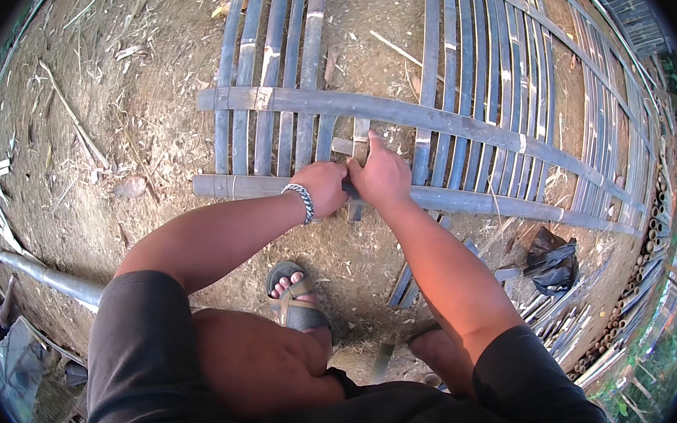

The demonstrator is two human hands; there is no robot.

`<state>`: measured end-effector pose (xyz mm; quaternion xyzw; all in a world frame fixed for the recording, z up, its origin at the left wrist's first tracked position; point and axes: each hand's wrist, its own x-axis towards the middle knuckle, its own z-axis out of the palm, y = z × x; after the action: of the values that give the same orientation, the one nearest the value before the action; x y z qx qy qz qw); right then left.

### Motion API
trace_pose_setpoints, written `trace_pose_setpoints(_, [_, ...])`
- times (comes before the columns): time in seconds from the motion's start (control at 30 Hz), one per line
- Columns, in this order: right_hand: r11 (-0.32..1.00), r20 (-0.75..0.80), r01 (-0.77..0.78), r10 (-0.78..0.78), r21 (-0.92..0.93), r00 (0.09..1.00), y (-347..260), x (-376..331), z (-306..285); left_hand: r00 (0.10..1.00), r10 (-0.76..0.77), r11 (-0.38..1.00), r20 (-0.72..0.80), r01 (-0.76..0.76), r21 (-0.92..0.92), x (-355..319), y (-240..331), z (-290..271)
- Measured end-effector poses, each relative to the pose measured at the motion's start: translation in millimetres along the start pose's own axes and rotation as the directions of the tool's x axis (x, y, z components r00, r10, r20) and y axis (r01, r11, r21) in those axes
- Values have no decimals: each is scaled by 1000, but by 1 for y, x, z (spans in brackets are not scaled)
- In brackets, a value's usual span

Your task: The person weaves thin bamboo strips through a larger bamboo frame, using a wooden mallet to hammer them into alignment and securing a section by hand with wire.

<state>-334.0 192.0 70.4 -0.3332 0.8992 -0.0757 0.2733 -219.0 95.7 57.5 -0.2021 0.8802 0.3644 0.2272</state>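
Observation:
Both my hands are at the near rail (248,185) of a split-bamboo lattice panel on the ground. My left hand (322,189), with a chain bracelet at the wrist, is closed, its fingertips meeting the other hand's beside the rail. My right hand (381,174) closes around a bamboo slat (361,129) that crosses between the near rail and a second long rail (313,99). The thumb presses along the slat. My fingers hide the spot where slat and rail meet. Several grey-blue slats (269,64) lie to the left, and a denser row (479,70) to the right.
Dirt ground (156,58) is strewn with shavings and dry sticks (77,121). A black plastic bag (551,261) lies at the right, near loose bamboo strips (561,317) and stacked bamboo tubes (649,245). A bamboo pole (54,278) lies at the left. My sandalled foot (296,296) is below the rail.

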Motion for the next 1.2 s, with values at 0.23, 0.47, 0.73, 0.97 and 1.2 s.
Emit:
trace_pose_setpoints(0.23, [1000,0,27,-27,0,1000,1,-1,0,998,-47,971,-40,36,-235,0,-6,2])
trace_pose_setpoints(0.47, [1000,31,18,-18,14,999,0,-4,4,999,-33,980,-31,26,-195,8,-9,2])
trace_pose_setpoints(0.73, [999,34,22,-23,32,999,2,-4,4,999,-4,980,-46,-5,-198,8,-15,5])
trace_pose_setpoints(0.97, [997,12,75,-76,28,997,6,-3,8,998,-16,977,-57,4,-211,5,-12,3])
trace_pose_setpoints(1.2, [995,84,90,-86,-44,993,7,-1,8,996,-13,974,-93,-8,-228,1,-13,7])
